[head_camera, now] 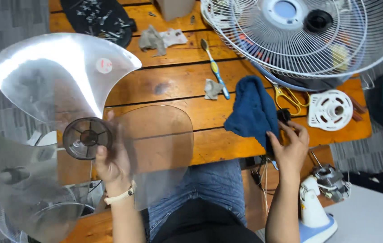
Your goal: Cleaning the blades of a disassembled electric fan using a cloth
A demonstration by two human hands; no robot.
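Observation:
My left hand (110, 164) grips a clear plastic fan blade (61, 76) by its dark round hub (87, 137), holding it up at the table's left end. Its three transparent wings spread above, to the right and below the hub. My right hand (290, 148) rests at the table's front edge, fingers closed on a dark blue cloth (252, 110) that lies bunched on the wood. A small black part sits just above the fingers.
White wire fan grilles (308, 40) fill the back right of the wooden table (178, 81). A toothbrush (215, 69), yellow-handled scissors (288, 96), a white round motor cover (331, 110), grey rags and a black tray of screws (99, 18) lie about. A fan stand with motor (322, 198) is at lower right.

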